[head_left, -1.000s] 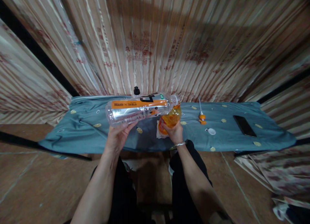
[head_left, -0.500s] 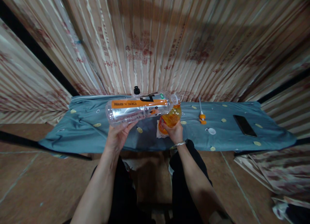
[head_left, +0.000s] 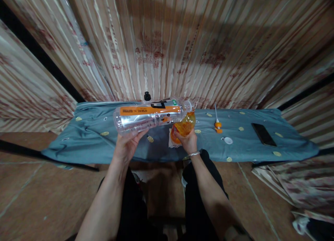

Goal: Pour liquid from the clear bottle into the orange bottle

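My left hand (head_left: 127, 146) holds a large clear bottle (head_left: 150, 115) with an orange label, tipped on its side with its open mouth to the right. That mouth rests over the top of a small orange bottle (head_left: 184, 127), which my right hand (head_left: 188, 142) grips from below. The small bottle stands on a white paper or cloth on the blue-grey covered table (head_left: 86, 143). I cannot make out any liquid flowing.
An orange pump nozzle with a white tube (head_left: 217, 124) and a white cap (head_left: 228, 140) lie right of my hands. A black phone (head_left: 263, 134) lies further right. A black cap (head_left: 147, 96) sits at the table's back edge. Striped curtains hang behind.
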Available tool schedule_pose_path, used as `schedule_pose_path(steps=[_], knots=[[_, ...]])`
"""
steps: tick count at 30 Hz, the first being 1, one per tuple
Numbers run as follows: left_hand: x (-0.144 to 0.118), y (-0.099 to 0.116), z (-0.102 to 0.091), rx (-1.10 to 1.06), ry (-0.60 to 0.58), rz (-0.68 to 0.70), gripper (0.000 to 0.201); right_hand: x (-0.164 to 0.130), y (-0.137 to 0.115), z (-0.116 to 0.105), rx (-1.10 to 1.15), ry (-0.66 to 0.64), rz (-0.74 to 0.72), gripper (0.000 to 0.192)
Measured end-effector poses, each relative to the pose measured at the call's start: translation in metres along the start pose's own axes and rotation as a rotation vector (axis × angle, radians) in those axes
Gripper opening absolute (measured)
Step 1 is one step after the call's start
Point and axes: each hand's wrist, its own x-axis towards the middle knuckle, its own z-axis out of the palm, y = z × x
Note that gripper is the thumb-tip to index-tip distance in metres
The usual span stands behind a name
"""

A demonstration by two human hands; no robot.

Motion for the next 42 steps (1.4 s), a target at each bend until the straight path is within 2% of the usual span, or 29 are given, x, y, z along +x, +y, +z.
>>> schedule_pose_path(steps=[7,17,31,42], knots=[[0.0007,-0.0008,-0.0022,0.005,0.008,0.001,0.073,-0.0002,-0.0038,-0.0009,-0.008,-0.005,0.014,0.072],[0.0002,-0.0011,-0.0015,-0.006,0.017,0.008,0.076,-0.001,-0.0061,-0.0009,-0.015,0.006,0.017,0.071],[0.0009,-0.002,-0.0042,0.004,0.015,-0.005,0.072,-0.0002,-0.0055,-0.0028,-0.042,-0.022,0.022,0.069],[0.0011,-0.0028,-0.0059,-0.002,0.008,-0.011,0.064,-0.0002,-0.0015,-0.0005,-0.023,0.003,-0.009,0.07]])
